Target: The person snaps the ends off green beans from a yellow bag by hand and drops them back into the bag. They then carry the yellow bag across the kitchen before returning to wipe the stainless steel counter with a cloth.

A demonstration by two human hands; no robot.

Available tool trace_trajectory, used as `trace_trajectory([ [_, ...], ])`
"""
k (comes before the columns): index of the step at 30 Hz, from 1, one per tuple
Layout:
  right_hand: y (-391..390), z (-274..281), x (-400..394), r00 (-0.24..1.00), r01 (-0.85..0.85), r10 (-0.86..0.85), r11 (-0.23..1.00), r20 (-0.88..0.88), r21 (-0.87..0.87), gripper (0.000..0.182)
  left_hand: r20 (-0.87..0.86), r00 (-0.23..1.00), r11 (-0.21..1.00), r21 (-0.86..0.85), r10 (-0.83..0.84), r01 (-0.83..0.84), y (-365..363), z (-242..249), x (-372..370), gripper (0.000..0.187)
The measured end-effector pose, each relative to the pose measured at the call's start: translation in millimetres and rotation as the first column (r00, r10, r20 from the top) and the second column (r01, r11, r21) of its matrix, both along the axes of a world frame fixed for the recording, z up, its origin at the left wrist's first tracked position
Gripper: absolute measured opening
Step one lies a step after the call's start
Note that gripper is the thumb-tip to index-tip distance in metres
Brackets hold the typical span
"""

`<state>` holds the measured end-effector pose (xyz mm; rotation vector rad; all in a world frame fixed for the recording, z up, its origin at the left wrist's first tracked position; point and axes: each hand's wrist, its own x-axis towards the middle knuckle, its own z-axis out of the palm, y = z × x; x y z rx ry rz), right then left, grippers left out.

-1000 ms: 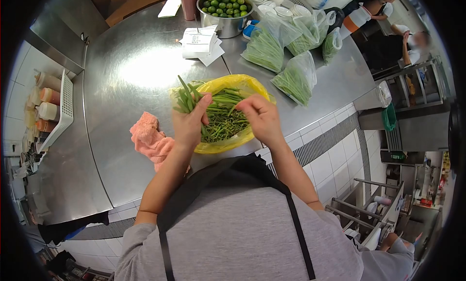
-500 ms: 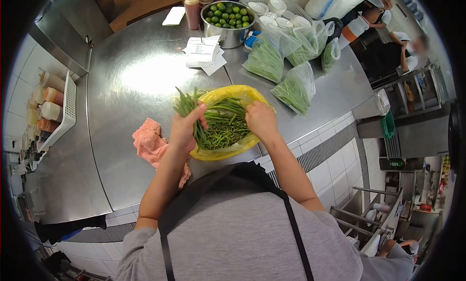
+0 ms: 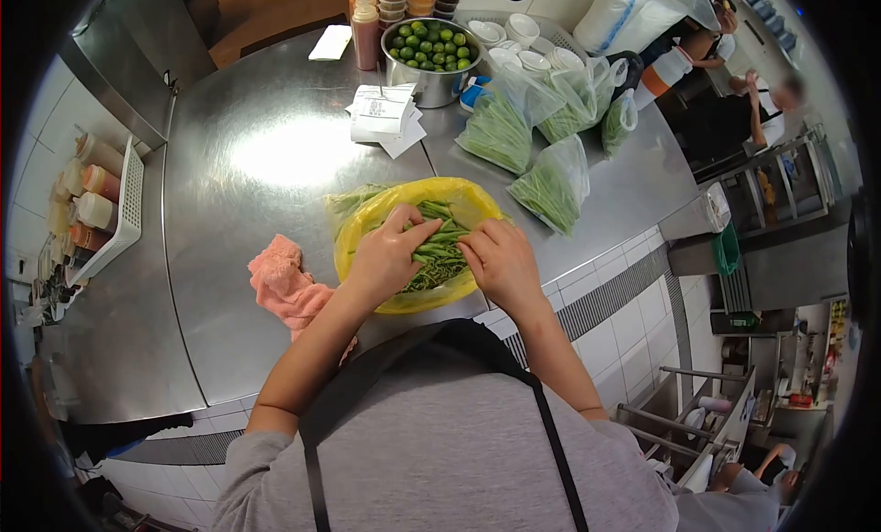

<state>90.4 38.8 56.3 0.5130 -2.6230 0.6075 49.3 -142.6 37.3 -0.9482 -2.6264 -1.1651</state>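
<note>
Left hand (image 3: 386, 255): fingers curled over green stalks (image 3: 442, 247), grip on them unclear | Right hand (image 3: 501, 262): fingers bent at the stalks, grip also unclear | Yellow bag (image 3: 466, 194): beneath both hands, stalks inside | Pink cloth (image 3: 286, 284): on the metal table (image 3: 225, 247), left of the left hand | Limes (image 3: 429, 45): in a pot beyond the hands

Counter (image 3: 275, 183): smooth bare metal, glossy, with a bright white glare patch; pot of limes (image 3: 431, 84): shiny metal. Bag around the cut green stalks (image 3: 362, 222): thin yellow plastic, crinkled, with a slight sheen; bags of green stalks (image 3: 549, 188): clear, wrinkled plastic. Towel (image 3: 286, 284): matt pink cloth, rough nap; slips (image 3: 381, 114): matt white paper.
</note>
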Motion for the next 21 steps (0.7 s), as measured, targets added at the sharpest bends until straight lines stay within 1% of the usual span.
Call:
trace_trajectory([
  [4,4,6,7,1.0,0.009,-0.009,1.0,-0.019,0.017,0.009,-0.038,0.996,0.996,-0.03,-0.085,0.083,-1,-6,-4,0.04],
  [6,6,2,7,0.999,0.005,-0.004,1.0,0.038,-0.016,0.008,-0.028,0.994,0.995,-0.021,-0.101,0.101,-2,-7,-4,0.028],
  [7,5,4,7,0.999,0.004,-0.003,1.0,0.042,-0.02,0.008,-0.024,0.995,0.995,-0.024,-0.101,0.1,-2,-7,-5,0.028],
  [8,4,7,8,0.983,-0.044,0.098,0.945,0.152,-0.325,0.008,-0.021,0.991,0.986,0.099,-0.135,0.137,-1,-7,-7,0.022],
  [9,2,9,8,0.948,-0.045,0.224,0.796,0.225,-0.604,0.008,-0.02,0.985,0.96,0.219,-0.171,0.171,0,-2,-6,0.017],
  [10,0,9,8,0.947,-0.041,0.226,0.792,0.23,-0.61,0.008,-0.012,0.985,0.962,0.214,-0.171,0.17,0,4,-3,0.017],
  [11,-3,9,7,0.938,0.009,0.251,0.675,0.241,-0.737,0.007,0.285,0.938,0.945,0.31,-0.195,0.102,-1,12,0,0.015],
  [12,-6,8,5,0.929,0.061,0.277,0.54,0.246,-0.839,0.007,0.55,0.803,0.925,0.381,-0.231,0.006,-2,19,3,0.016],
  [13,-9,6,3,0.935,0.063,0.255,0.565,0.247,-0.823,0.007,0.582,0.76,0.845,0.528,-0.29,-0.083,0,7,2,0.015],
  [14,-9,1,1,0.935,0.06,0.257,0.564,0.244,-0.824,0.007,0.581,0.761,0.846,0.527,-0.287,-0.083,0,3,0,0.015],
  [15,-9,-6,-2,0.936,0.069,0.198,0.709,0.292,-0.702,0.008,0.621,0.705,0.723,0.653,-0.343,-0.224,-1,1,-3,0.015],
  [16,-8,-12,-3,0.936,0.079,0.129,0.829,0.327,-0.554,0.009,0.64,0.65,0.57,0.736,-0.41,-0.366,-2,1,-6,0.015],
  [17,-9,-17,-3,0.937,0.078,0.128,0.829,0.324,-0.553,0.009,0.648,0.651,0.524,0.741,-0.395,-0.419,-4,1,-7,0.014],
  [18,-12,-22,0,0.944,0.081,0.117,0.825,0.309,-0.559,0.011,0.647,0.652,0.523,0.742,-0.395,-0.419,-6,1,-9,0.014],
  [20,-17,-30,3,0.947,0.083,0.111,0.821,0.301,-0.565,0.013,0.641,0.646,0.416,0.765,-0.414,-0.492,-10,0,-11,0.014],
  [21,-19,-32,4,0.902,0.119,0.219,0.703,0.373,-0.701,0.014,0.63,0.648,0.397,0.775,-0.429,-0.491,-11,-2,-10,0.015],
])
